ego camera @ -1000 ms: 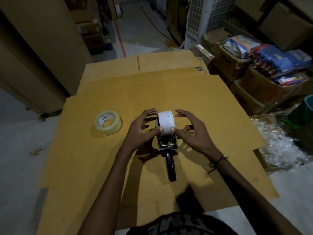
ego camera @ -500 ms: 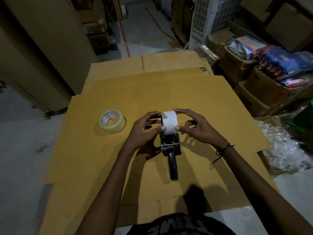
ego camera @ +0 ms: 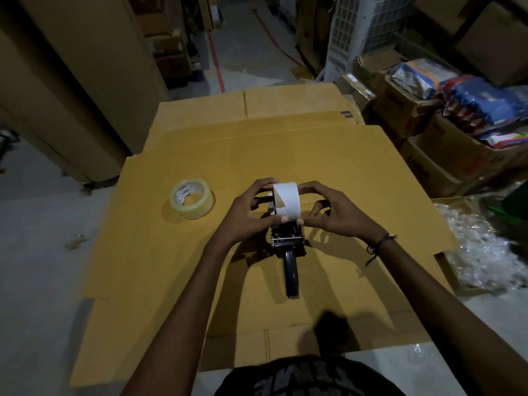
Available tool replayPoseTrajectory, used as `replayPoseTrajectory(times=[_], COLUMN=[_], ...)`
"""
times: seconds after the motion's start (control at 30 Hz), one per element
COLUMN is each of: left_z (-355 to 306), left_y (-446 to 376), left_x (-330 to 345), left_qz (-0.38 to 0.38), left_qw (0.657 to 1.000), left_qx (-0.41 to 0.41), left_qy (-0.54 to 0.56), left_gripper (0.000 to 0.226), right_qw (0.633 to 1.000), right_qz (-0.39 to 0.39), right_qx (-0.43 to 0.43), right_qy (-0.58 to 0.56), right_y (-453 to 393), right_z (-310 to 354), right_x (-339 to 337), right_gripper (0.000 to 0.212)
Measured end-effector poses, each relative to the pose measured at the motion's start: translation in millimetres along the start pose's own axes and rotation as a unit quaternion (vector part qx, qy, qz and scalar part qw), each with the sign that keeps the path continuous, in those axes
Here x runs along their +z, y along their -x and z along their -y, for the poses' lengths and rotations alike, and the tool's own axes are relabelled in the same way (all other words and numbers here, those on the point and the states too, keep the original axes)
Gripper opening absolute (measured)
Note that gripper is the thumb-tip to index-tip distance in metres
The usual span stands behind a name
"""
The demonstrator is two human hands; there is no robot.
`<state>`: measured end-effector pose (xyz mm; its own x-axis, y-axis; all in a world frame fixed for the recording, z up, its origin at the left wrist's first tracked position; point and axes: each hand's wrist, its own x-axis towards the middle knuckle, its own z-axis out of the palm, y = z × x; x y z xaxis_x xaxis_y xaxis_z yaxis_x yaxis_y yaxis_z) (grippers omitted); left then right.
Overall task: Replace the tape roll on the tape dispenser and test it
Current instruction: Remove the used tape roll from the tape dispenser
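Observation:
A black hand-held tape dispenser (ego camera: pixel 291 261) lies on flattened cardboard (ego camera: pixel 357 172), its handle pointing toward me. A white empty tape core (ego camera: pixel 287 200) sits at the dispenser's far end. My left hand (ego camera: pixel 251 212) grips the core from the left, thumb on its near edge. From the right, my right hand (ego camera: pixel 328 212) pinches the same core with thumb and fingertips. A clear tape roll (ego camera: pixel 192 202) lies flat on the cardboard to the left, apart from both hands.
Open cartons with coloured packets (ego camera: pixel 471 104) stand at the right. Crumpled clear plastic (ego camera: pixel 483 250) lies beside the cardboard's right edge. Tall cardboard sheets (ego camera: pixel 71 81) lean at the left, and a white cooler unit (ego camera: pixel 351 32) stands behind.
Both hands stay on the white core. The core has tilted up, so its open left side now shows. The camera has shifted slightly.

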<state>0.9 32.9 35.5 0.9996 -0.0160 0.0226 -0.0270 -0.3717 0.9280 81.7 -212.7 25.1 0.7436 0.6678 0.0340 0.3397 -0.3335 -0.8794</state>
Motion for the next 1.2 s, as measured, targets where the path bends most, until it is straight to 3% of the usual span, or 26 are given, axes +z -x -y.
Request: replayPoseTrajectory(times=[0.4,0.8,1.2], left_z=[-4.8,4.9,0.9], left_y=[3.5,2.1,-4.2], left_x=[6.5,8.4,4.1], left_qz=[-0.011,-0.017,-0.003], left_qw=[1.0,0.999,1.0], left_qx=[0.005,0.0,0.015], left_qy=[0.009,0.027,0.01], left_gripper=[0.076,0.076,0.073], right_qw=[0.999,1.0,0.996], right_qz=[0.014,0.01,0.064], right_qx=[-0.027,-0.004,-0.019], right_qy=[0.03,0.023,0.052], right_y=[-8.9,-5.7,-13.5], right_z=[-8.9,-25.2,-31.3], right_x=[2.6,8.1,1.9], right_gripper=[0.072,0.058,0.061])
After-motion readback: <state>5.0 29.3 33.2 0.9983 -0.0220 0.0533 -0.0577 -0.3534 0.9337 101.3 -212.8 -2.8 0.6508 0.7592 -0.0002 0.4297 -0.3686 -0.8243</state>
